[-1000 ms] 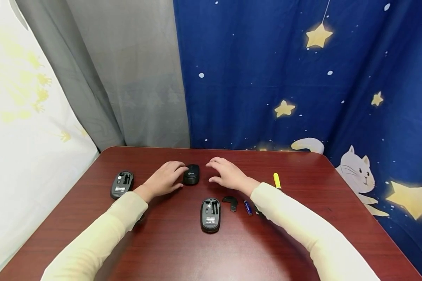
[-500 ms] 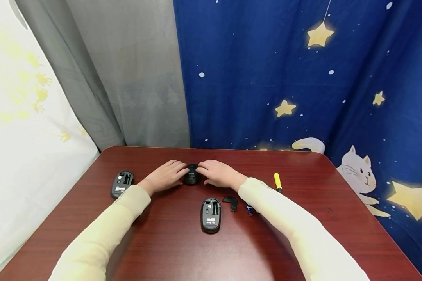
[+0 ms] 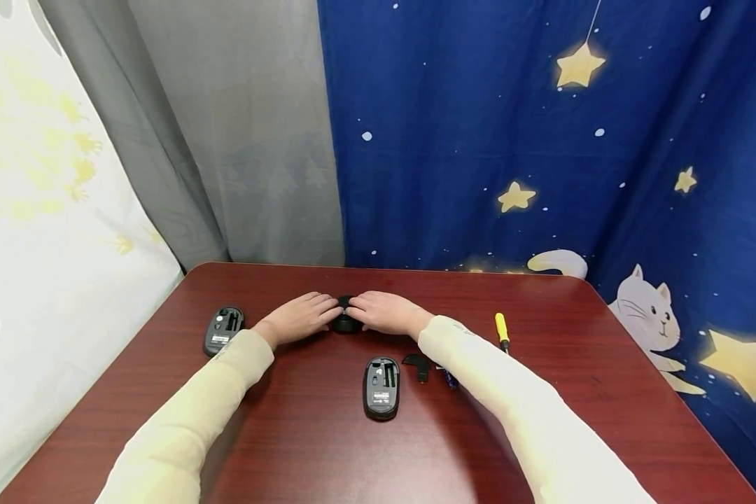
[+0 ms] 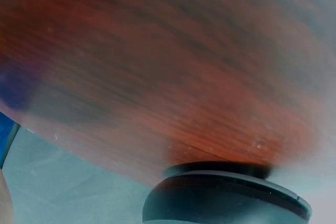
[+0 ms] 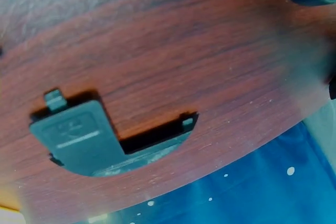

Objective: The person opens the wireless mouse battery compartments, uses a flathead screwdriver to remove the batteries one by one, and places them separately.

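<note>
A black computer mouse (image 3: 345,324) lies near the far side of the table, partly covered by both hands. My left hand (image 3: 302,320) holds it from the left, with the fingers over its side and top. From the right, my right hand (image 3: 386,313) holds the same mouse, its fingertips close to the left hand's. Nearer to me an upturned mouse (image 3: 381,388) shows its bare battery slot. Beside it lies a black battery cover (image 3: 418,365), large in the right wrist view as an L-shaped cover (image 5: 84,140). A blue battery (image 3: 449,379) is partly hidden by the right sleeve.
Another upturned mouse (image 3: 223,330) sits to the left, next to the left forearm. A screwdriver with a yellow handle (image 3: 502,329) lies right of the right sleeve. Curtains (image 3: 277,140) hang behind the table's far edge (image 3: 453,271).
The right hand has moved left from beside the black mouse onto it. The left hand has settled further over the mouse. The right sleeve now covers part of the battery.
</note>
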Tool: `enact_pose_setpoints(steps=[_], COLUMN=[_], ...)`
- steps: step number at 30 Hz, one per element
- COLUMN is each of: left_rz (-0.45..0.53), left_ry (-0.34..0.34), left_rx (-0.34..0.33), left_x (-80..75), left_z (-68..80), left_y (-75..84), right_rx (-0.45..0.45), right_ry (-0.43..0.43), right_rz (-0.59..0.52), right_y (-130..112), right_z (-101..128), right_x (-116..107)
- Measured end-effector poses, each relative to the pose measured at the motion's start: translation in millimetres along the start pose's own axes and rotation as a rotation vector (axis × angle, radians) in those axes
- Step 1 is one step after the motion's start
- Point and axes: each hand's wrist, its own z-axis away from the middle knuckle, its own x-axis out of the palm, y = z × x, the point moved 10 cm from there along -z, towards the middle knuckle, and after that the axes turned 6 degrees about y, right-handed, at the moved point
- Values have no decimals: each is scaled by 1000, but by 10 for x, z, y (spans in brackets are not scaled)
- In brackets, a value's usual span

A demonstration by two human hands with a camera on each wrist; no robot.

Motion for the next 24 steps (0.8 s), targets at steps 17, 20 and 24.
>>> enact_pose_setpoints(steps=[17,20,24], left_rz=[-1,-10,-25], left_ry=[-95,-80,-59], left_rx=[-16,-8,-2], left_x=[77,78,62], left_z=[-14,-36,-54], left_y=[30,35,31], right_rx=[10,-6,-28], right_ry=[-17,16,47], right_rz=[53,59,68], right_y=[-41,-48,-50], right_z=[38,20,-6], right_x=[52,38,29])
